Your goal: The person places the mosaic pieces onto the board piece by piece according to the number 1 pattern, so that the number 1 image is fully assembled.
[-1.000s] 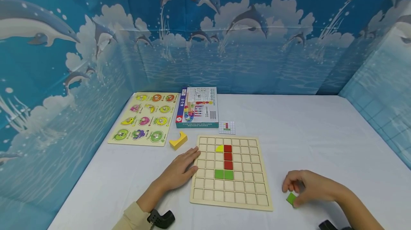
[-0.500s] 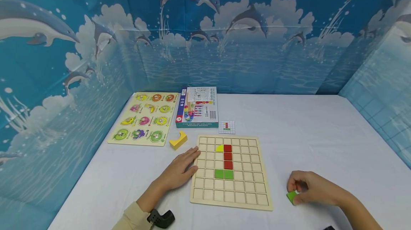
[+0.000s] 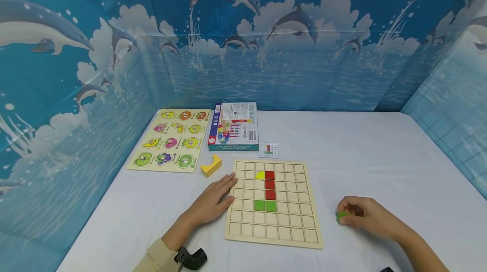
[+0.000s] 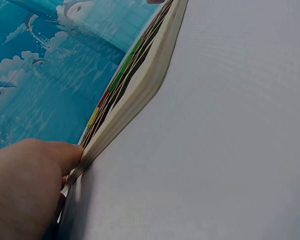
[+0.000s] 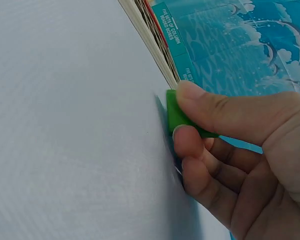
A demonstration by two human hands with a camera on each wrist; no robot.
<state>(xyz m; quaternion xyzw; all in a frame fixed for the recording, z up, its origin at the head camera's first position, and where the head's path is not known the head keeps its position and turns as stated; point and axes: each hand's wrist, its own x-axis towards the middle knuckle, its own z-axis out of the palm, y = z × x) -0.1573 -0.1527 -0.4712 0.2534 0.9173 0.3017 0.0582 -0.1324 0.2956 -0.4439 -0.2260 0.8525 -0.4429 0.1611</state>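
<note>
My right hand [image 3: 370, 217] pinches a small green square tile [image 5: 177, 112] between thumb and fingers, to the right of a wooden grid board [image 3: 293, 229]. With its fingers stretched out, my left hand [image 3: 211, 200] rests at the board's left edge; the left wrist view has the thumb [image 4: 65, 156] against that edge. In the grid's middle stand a yellow curved-edge tile [image 3: 260, 175], a column of three red tiles [image 3: 270, 184] and, below them, two green tiles [image 3: 265, 206] side by side.
Behind the board lies a small pattern card [image 3: 268, 150] beside a teal-edged box [image 3: 236, 147]. A fruit picture board [image 3: 152, 168] is at the far left, with a yellow arch block [image 3: 211, 166] close by. A dolphin-print curtain [image 3: 228, 77] surrounds the white table [image 3: 373, 149].
The right hand has picked the green tile up off the tablecloth and moved it slightly away from me, turning it in the fingers. The left hand and board stay put.
</note>
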